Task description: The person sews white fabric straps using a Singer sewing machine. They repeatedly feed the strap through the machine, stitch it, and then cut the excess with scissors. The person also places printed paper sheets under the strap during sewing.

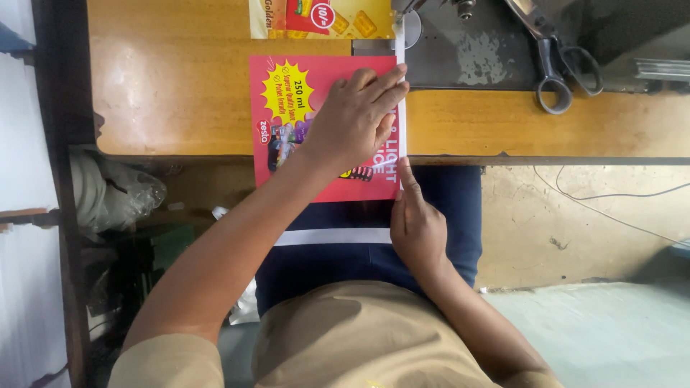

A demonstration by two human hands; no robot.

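from the head view, a red printed sheet (316, 100) lies on the wooden counter (180, 86), its lower part hanging over the front edge above the person's lap. a white strip (401, 108) runs along the sheet's right edge. the left hand (356, 118) lies flat on the sheet with its fingers stretched out and close together, pressing down; the fingertips reach the white strip near the top corner. the right hand (417, 223) sits lower, just past the counter's edge, its fingers together and its forefinger laid along the lower right edge of the sheet; it touches rather than grips.

just beyond the sheet's top lies a yellow printed sheet (323, 18), partly cut off by the picture's edge. to the right of it is a grey metal machine bed (467, 57), worn and scuffed, and scissors (564, 68) rest there, well apart from both hands. a crumpled plastic bag (122, 194) sits below the counter at the left, and a thin wire (611, 208) trails across the floor at the right.
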